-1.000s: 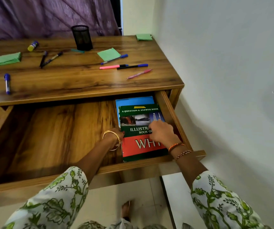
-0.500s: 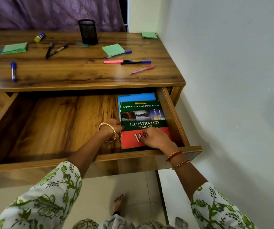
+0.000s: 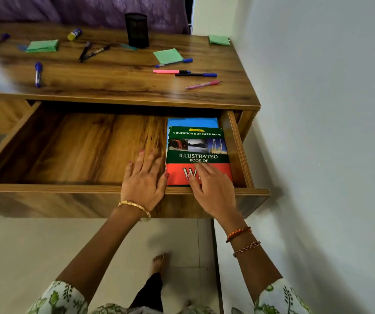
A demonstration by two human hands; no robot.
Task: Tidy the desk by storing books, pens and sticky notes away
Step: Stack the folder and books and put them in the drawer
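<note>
A green and red illustrated book point(image 3: 197, 148) lies on a blue book point(image 3: 192, 121) in the right end of the open wooden drawer point(image 3: 80, 146). My left hand point(image 3: 144, 180) hovers flat beside the book's left edge, fingers spread, thumb near the cover. My right hand point(image 3: 212, 185) lies over the book's red lower part with loose fingers, holding nothing. On the desktop point(image 3: 118, 82) lie several pens, among them a pink marker point(image 3: 169, 71), a black and blue pen point(image 3: 196, 75) and a pink pen point(image 3: 202, 85), plus green sticky notes point(image 3: 168, 55), point(image 3: 42, 45), point(image 3: 219, 40).
A black mesh pen cup point(image 3: 136, 30) stands at the back of the desk, a glue stick point(image 3: 74, 34) to its left. A white wall point(image 3: 317, 109) runs close along the desk's right side. A purple curtain point(image 3: 68, 7) hangs behind. My foot point(image 3: 158, 261) is on the tiled floor.
Both hands have drawn back toward the drawer's front edge and lifted from the book. The left hand has opened flat beside it. The camera has pulled back and up.
</note>
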